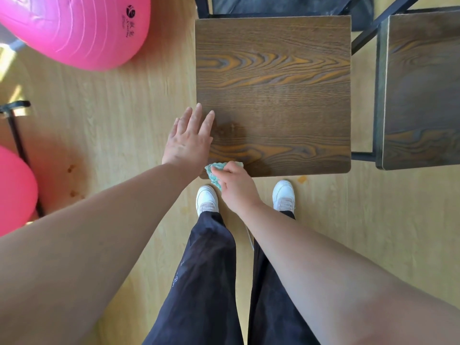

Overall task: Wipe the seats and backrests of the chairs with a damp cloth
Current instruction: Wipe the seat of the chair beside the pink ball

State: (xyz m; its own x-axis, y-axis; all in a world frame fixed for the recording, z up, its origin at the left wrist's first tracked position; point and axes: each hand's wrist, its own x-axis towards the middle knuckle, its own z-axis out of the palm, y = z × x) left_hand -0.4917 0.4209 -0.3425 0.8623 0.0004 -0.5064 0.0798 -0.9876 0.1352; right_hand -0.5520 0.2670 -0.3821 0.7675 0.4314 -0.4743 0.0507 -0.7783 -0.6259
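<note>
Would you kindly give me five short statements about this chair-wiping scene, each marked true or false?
1. The left hand is open, fingers straight, at the left edge of the wooden seat. True.
2. The right hand grips a green cloth. True.
3. The cloth is at the seat's far edge. False: it is at the near left corner, close to the person's shoes.
4. The large ball on the floor is blue. False: the ball is pink.
5. A second seat stands to the right of the first. True.
</note>
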